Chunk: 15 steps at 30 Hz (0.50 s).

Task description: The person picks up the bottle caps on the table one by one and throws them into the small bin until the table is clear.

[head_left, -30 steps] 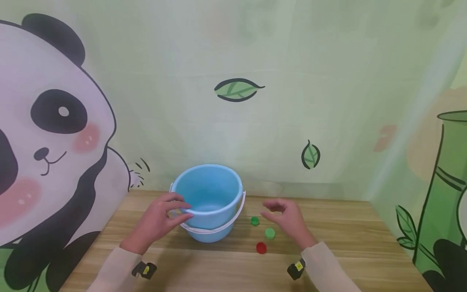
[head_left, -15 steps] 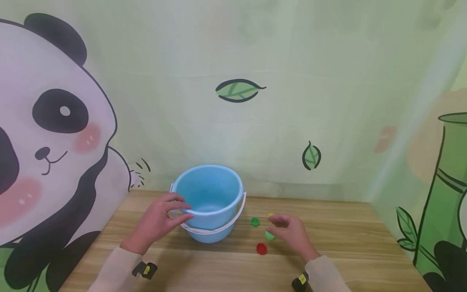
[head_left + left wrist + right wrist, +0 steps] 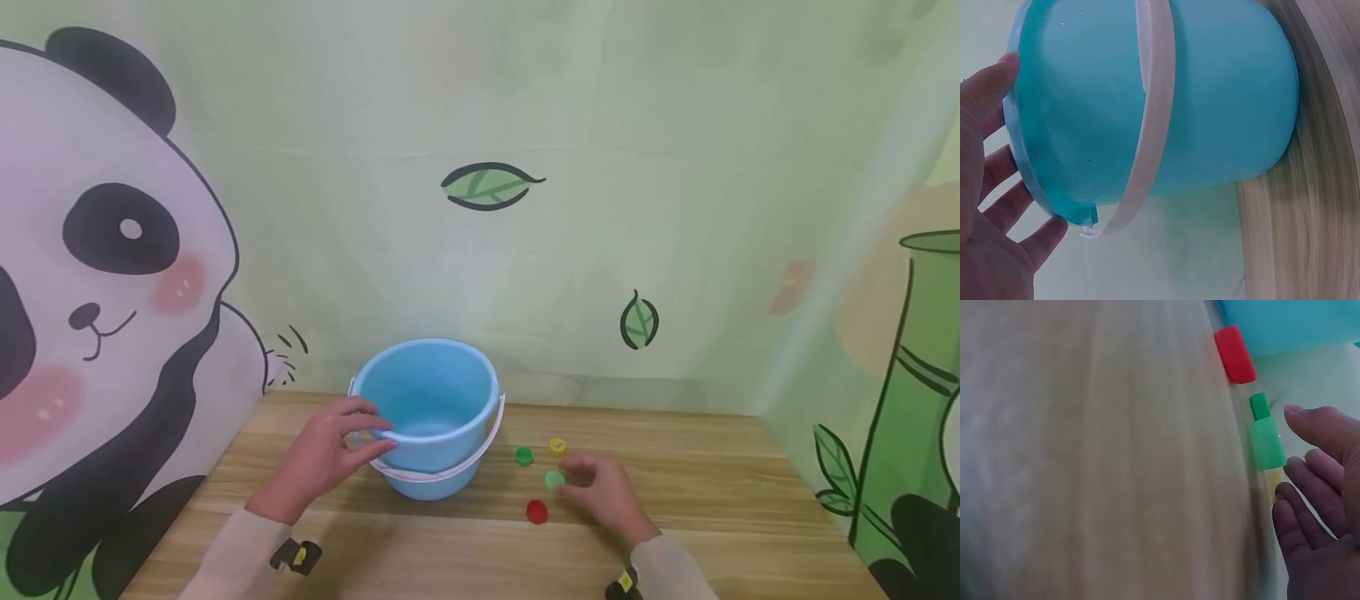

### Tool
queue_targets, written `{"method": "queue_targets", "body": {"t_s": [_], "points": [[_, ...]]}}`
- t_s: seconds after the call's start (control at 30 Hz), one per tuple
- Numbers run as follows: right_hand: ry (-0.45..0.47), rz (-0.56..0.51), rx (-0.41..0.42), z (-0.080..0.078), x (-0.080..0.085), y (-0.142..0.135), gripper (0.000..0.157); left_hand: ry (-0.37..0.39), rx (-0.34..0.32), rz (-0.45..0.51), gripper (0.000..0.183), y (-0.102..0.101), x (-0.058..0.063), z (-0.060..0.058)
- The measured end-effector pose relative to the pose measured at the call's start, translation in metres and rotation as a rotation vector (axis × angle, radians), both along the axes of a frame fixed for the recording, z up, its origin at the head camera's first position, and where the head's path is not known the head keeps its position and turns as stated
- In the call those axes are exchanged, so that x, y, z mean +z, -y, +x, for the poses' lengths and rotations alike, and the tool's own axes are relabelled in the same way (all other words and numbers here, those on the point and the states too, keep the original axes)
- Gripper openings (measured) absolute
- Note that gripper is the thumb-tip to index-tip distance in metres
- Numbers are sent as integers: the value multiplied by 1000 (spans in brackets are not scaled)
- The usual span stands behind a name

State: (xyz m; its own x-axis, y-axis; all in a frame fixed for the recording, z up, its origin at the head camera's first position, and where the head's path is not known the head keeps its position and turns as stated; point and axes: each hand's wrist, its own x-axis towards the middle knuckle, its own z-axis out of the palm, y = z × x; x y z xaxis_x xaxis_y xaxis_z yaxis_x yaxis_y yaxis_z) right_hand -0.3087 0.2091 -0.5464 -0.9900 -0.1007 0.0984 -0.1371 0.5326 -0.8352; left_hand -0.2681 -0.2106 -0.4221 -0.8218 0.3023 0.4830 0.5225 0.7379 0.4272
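A light-blue bucket (image 3: 442, 454) with a white handle (image 3: 480, 446) stands upright on the wooden table. My left hand (image 3: 326, 442) holds its near-left rim, thumb outside and fingers over the edge; the left wrist view shows the thumb on the rim (image 3: 1013, 119). Right of the bucket, my right hand (image 3: 603, 492) hovers low with thumb and fingers spread beside a light green bottle cap (image 3: 554, 480). In the right wrist view that light green cap (image 3: 1267, 444) lies just ahead of the fingertips, with nothing gripped.
Around it lie a dark green cap (image 3: 523, 456), a yellow cap (image 3: 557, 446) and a red cap (image 3: 537, 511) on the table (image 3: 450, 550). Behind the table hangs a pale green backdrop (image 3: 562, 267) with a panda and leaves printed on it.
My right hand has lowered and moved right, down beside the light green cap; the yellow cap, hidden at first, now shows. My left hand and the bucket have stayed put.
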Motion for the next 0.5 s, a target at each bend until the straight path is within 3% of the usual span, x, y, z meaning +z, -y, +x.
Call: {"method": "queue_targets", "body": {"t_s": [0.5], "points": [[38,19,34,-5,-9,1,35,-2,-1,2,20,0,1,1]]}}
